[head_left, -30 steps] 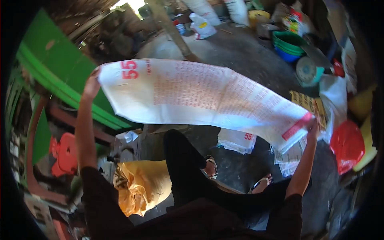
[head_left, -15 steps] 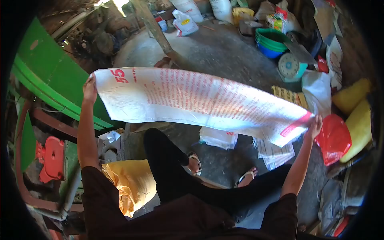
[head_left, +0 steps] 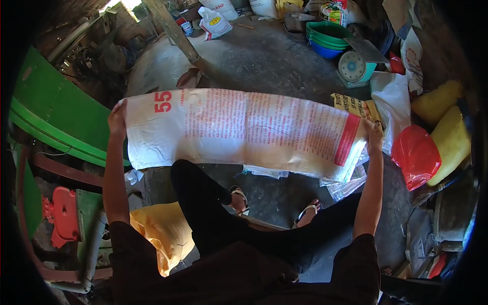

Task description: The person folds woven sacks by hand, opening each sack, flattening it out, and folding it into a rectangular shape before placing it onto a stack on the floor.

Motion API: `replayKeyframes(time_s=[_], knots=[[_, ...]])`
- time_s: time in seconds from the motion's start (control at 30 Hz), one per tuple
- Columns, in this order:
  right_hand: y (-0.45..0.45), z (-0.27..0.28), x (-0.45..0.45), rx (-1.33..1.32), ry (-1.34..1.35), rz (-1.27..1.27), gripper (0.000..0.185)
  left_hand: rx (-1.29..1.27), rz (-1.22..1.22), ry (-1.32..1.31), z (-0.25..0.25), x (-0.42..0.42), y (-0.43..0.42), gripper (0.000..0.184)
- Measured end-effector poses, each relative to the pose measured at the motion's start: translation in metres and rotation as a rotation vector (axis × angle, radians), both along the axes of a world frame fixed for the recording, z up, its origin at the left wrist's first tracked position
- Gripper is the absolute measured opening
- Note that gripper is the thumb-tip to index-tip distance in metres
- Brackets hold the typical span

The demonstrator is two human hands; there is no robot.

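A long white sack [head_left: 218, 127] with red print and a red "55" is stretched out above my knees. My left hand [head_left: 117, 118] is closed on its upper left corner. At the other end, my right hand [head_left: 373, 133] grips the right edge, beside the red band. Beyond the sack's lower edge, flat white sacks [head_left: 345, 187] lie on the floor, partly hidden by it. A yellow-orange sack [head_left: 165, 229] stands beside my leg.
Green machinery [head_left: 61, 107] and a red plastic seat [head_left: 65, 214] are on the left. A wooden post [head_left: 173, 31] leans ahead. Green and blue basins [head_left: 328, 39], a dial scale [head_left: 353, 67], a red bag [head_left: 416, 156] and yellow sacks [head_left: 451, 147] are at right.
The right end of the sack has risen and moved inward with my right hand, so the sack hangs more level. The view has shifted, and the sack covers more of the floor stacks.
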State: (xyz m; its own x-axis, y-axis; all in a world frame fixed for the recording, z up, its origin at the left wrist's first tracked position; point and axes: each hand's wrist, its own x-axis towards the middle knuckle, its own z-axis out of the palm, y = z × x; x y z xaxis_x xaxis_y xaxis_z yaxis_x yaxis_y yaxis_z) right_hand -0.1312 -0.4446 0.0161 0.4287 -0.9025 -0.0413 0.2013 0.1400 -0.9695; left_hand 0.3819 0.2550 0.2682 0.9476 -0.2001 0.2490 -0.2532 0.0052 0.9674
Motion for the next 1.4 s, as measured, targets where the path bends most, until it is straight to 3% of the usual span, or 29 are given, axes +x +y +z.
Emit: replayKeyframes(time_s=[0.03, 0.13, 0.2, 0.27, 0.33, 0.4, 0.47, 0.57, 0.63, 0.67, 0.83, 0.93, 1.23, 1.33, 1.4], knots=[[0.006, 0.001, 0.008, 0.049, 0.052, 0.075, 0.044, 0.116, 0.13, -0.086, 0.008, -0.027, -0.028, 0.027], [0.066, 0.021, 0.045, -0.011, -0.019, 0.153, 0.034, 0.222, 0.154, -0.215, -0.006, -0.055, -0.081, 0.024], [0.103, 0.019, 0.071, 0.123, 0.064, 0.151, 0.029, 0.214, 0.17, -0.277, -0.026, -0.085, -0.119, 0.02], [0.139, 0.001, 0.095, 0.023, 0.147, 0.227, 0.027, 0.239, 0.109, -0.365, -0.053, -0.121, -0.154, 0.021], [0.205, 0.037, 0.111, 0.068, -0.06, 0.253, 0.027, 0.133, 0.022, -0.383, -0.082, -0.16, -0.195, 0.018], [0.239, 0.034, 0.122, 0.055, -0.252, 0.312, 0.027, 0.175, -0.013, -0.401, -0.101, -0.203, -0.232, 0.016], [0.254, 0.044, 0.118, 0.095, -0.238, 0.422, 0.029, 0.048, -0.103, -0.284, -0.144, -0.233, -0.267, 0.015], [0.258, 0.037, 0.116, 0.142, -0.215, 0.514, 0.032, 0.13, -0.161, -0.105, -0.17, -0.291, -0.301, 0.016], [0.263, 0.031, 0.116, 0.104, -0.211, 0.544, 0.033, 0.112, -0.186, -0.08, -0.187, -0.315, -0.315, 0.019], [0.263, 0.03, 0.115, 0.123, -0.083, 0.564, 0.033, 0.032, -0.206, -0.123, -0.192, -0.325, -0.321, 0.021], [0.265, 0.023, 0.11, 0.159, -0.244, 0.518, 0.031, 0.163, -0.202, -0.063, -0.189, -0.348, -0.319, 0.025], [0.262, 0.018, 0.108, 0.135, -0.179, 0.54, 0.029, -0.005, -0.283, -0.019, -0.205, -0.346, -0.32, 0.026], [0.264, 0.034, 0.101, 0.065, -0.277, 0.585, 0.026, 0.011, -0.406, 0.019, -0.206, -0.344, -0.319, 0.029], [0.265, 0.04, 0.101, -0.047, -0.239, 0.528, 0.025, 0.039, -0.48, -0.028, -0.204, -0.343, -0.315, 0.03], [0.257, 0.038, 0.099, -0.197, -0.024, 0.496, 0.028, 0.008, -0.547, 0.012, -0.198, -0.345, -0.312, 0.032]])
